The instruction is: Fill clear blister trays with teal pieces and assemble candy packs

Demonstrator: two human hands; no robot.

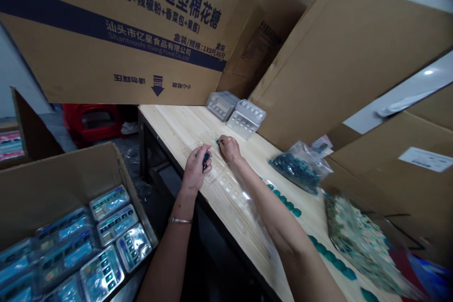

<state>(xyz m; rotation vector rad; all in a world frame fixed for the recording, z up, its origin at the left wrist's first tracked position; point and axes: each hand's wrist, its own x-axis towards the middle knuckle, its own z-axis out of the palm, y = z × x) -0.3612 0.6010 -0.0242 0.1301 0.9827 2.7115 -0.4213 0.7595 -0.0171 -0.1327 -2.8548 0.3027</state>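
Observation:
My left hand (pixel 198 164) is curled around a few small dark teal pieces (pixel 205 160), above the near edge of the wooden table. Further along the table, my right hand (pixel 230 147) pinches one small teal piece (pixel 217 142) at its fingertips, over a clear plastic tray that is hard to make out. Beneath my forearms lies a row of clear plastic trays (pixel 230 184) with square hollows. Right of my right forearm, teal pieces (pixel 288 205) sit in rows, partly hidden by the arm.
Stacked clear trays (pixel 222 105) stand at the table's far end. A bag of dark teal pieces (pixel 297 170) and a bag of pale green packets (pixel 357 236) lie at right. An open carton (pixel 116 174) of filled packs is at lower left. Large cardboard boxes (pixel 141 71) border the table.

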